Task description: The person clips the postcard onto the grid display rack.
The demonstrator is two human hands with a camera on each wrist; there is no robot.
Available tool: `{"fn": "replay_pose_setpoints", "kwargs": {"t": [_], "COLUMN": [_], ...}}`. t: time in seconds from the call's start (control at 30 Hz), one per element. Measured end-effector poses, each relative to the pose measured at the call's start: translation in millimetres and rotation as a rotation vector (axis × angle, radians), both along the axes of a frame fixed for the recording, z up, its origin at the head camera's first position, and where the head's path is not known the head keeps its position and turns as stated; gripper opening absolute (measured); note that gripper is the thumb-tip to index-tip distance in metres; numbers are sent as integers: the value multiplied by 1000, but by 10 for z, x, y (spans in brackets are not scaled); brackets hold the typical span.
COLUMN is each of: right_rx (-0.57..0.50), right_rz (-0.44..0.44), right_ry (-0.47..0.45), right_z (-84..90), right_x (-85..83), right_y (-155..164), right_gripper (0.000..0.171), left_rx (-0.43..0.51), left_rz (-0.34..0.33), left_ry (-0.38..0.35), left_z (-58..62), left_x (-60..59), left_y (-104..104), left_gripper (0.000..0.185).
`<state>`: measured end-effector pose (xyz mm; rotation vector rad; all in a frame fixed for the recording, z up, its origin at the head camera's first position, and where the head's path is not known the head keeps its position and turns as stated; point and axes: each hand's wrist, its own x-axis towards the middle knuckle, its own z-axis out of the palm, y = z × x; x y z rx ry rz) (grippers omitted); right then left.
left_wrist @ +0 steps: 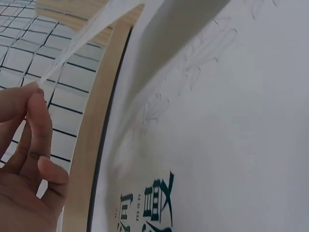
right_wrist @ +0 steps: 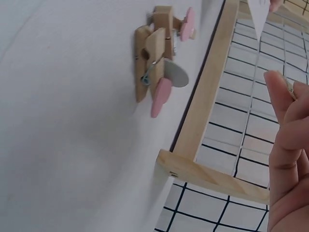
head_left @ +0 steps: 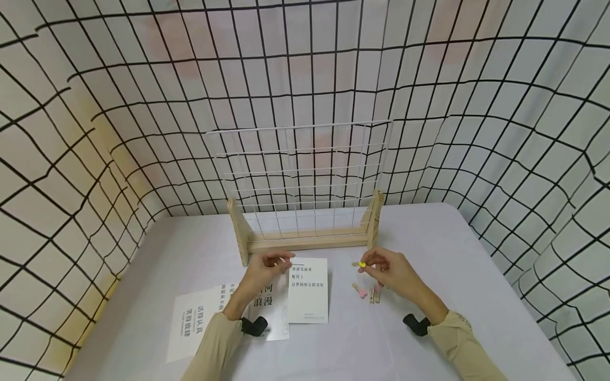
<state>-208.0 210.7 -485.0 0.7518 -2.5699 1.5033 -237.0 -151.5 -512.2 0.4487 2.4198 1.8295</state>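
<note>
Head view: white printed cards lay on the white tabletop; the left grip pinched a raised, rectangular white card by its upper-left corner; the right grip pinched a yellow-ornamented wooden clothespin near pink-ornamented wooden clothespins.

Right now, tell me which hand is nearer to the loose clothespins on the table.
Right. The right hand is close by, just beyond the loose clothespins; the left hand is farther off to their left, pinching the white card.
</note>
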Motion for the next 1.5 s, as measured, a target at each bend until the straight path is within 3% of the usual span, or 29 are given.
{"fn": "replay_pose_setpoints", "kwargs": {"t": [0.17,0.33,0.57,0.77,1.07,1.5], "right_rx": [-37,-63,-25,2,38,61], "right_rz": [-28,-3,-14,-55,-78,-86], "right_ry": [-17,-23,-17,-33,93,110], "right_z": [45,107,208,303,351,371], "right_x": [-36,-49,-78,-105,-151,-159], "right_y": [-43,-89,-148,-176,-227,-281], "right_gripper": [13,9,29,22,19,16], "left_rx": [35,35,72,137,174,161], "left_rz": [78,112,90,58,174,264], "left_ry": [12,52,112,167,242,559], "left_z": [51,121,234,392,869,1597], "left_x": [-14,-13,-51,-93,-211,-439], "left_y": [17,30,-1,-105,-326,-509], "left_gripper": [21,19,21,22,19,16]}}
